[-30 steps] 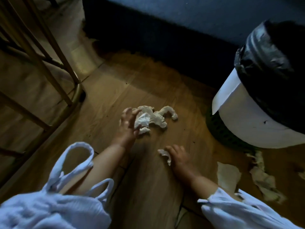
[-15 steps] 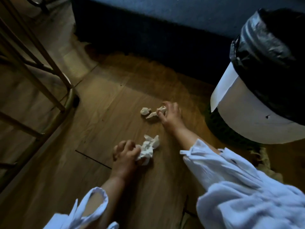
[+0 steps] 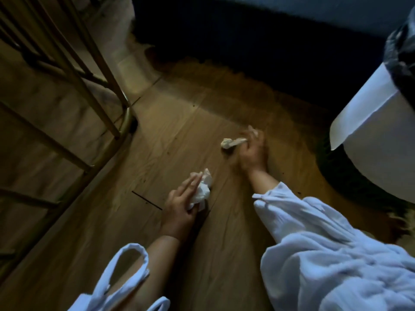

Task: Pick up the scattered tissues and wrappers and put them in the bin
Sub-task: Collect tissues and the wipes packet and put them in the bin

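left hand [image 3: 183, 206] grip: thumb and fingers hold crumpled tissue [image 3: 203, 191], low over floor [image 3: 170, 140] | right hand [image 3: 252, 151] grip: pinches twisted tissue [image 3: 232, 142], which runs leftward from grip | bin [image 3: 381, 153]: right of both grips, right hand nearer

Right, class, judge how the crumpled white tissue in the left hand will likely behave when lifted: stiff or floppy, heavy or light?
Probably floppy: the crumpled tissue bunches in soft, uneven folds against the left hand. Likely very light, since a loose hold seems enough. Unlikely to roll, given its irregular shape.
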The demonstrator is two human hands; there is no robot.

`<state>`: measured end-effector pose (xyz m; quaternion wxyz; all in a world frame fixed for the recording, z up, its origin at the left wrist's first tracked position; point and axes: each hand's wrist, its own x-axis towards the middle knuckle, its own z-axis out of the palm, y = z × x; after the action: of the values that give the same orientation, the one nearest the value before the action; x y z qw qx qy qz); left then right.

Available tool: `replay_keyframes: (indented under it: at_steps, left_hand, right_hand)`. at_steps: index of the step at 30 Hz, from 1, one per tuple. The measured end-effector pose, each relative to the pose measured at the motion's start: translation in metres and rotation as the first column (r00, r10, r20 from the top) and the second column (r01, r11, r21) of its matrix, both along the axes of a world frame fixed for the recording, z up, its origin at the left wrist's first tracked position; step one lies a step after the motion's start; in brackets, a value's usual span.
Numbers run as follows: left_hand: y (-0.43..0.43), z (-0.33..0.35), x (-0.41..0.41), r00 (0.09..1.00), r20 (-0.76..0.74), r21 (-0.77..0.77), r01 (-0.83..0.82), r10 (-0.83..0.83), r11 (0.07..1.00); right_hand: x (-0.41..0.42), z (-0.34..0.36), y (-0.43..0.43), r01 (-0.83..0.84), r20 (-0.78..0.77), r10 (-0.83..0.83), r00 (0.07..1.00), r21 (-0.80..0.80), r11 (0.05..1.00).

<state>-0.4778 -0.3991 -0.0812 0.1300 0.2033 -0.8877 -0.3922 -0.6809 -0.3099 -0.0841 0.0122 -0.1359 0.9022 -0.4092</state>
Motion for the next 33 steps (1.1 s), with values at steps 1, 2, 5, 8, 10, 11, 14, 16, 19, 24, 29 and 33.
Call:
replay_keyframes:
  at_steps: [1, 2, 5, 8, 10, 11, 14, 16, 19, 24, 29, 33]
  left_hand:
    - [-0.001, 0.0, 0.0, 0.999, 0.037, -0.054, 0.039, -0.037, 0.998]
    - [-0.001, 0.001, 0.0, 0.996, 0.072, -0.086, 0.063, -0.057, 0.994]
    - [-0.003, -0.002, 0.0, 0.994, 0.101, -0.06, 0.052, -0.046, 0.997]
    - [0.0, 0.01, -0.003, 0.988, 0.133, 0.275, -0.111, 0.077, 0.955]
    - [0.008, 0.027, -0.01, 0.968, 0.136, 0.556, -0.252, 0.212, 0.792]
    - [0.013, 0.037, -0.015, 0.96, 0.12, 0.611, -0.274, 0.255, 0.743]
    - [0.034, 0.075, -0.033, 0.969, 0.064, 0.65, -0.222, 0.239, 0.727]
    - [0.052, 0.11, -0.046, 0.975, 0.019, 0.676, -0.177, 0.223, 0.715]
    - [0.084, 0.17, -0.068, 0.983, -0.022, 0.727, -0.108, 0.18, 0.678]
    - [0.146, 0.269, -0.116, 0.996, -0.043, 0.774, -0.014, 0.075, 0.633]
    - [0.213, 0.337, -0.172, 0.995, -0.011, 0.749, 0.073, -0.098, 0.659]
    - [0.247, 0.352, -0.201, 0.981, 0.073, 0.795, 0.052, -0.181, 0.604]
  right_hand:
    - [-0.003, 0.002, -0.008, -0.135, 0.03, 0.133, 0.991, 0.118, 0.984]
    - [-0.002, 0.005, -0.013, -0.266, 0.072, 0.256, 0.964, 0.237, 0.935]
    - [0.022, -0.001, -0.014, -0.441, 0.083, 0.446, 0.891, 0.389, 0.809]
    - [0.047, -0.002, 0.007, -0.507, 0.083, 0.53, 0.844, 0.446, 0.737]
    - [0.051, 0.011, 0.025, -0.511, 0.17, 0.486, 0.857, 0.393, 0.764]
    - [0.053, 0.022, 0.034, -0.481, 0.191, 0.443, 0.876, 0.294, 0.826]
    - [0.057, 0.076, 0.063, -0.321, 0.074, 0.32, 0.945, 0.012, 0.947]
    - [0.062, 0.125, 0.088, -0.25, -0.002, 0.251, 0.968, -0.1, 0.963]
    - [0.066, 0.206, 0.129, -0.151, -0.02, 0.153, 0.988, -0.323, 0.934]
    - [0.038, 0.31, 0.195, 0.098, 0.03, -0.096, 0.995, -0.513, 0.853]
    - [-0.016, 0.338, 0.25, 0.411, 0.509, -0.059, 0.859, -0.614, 0.673]
    - [-0.042, 0.325, 0.283, 0.54, 0.63, -0.096, 0.771, -0.566, 0.623]
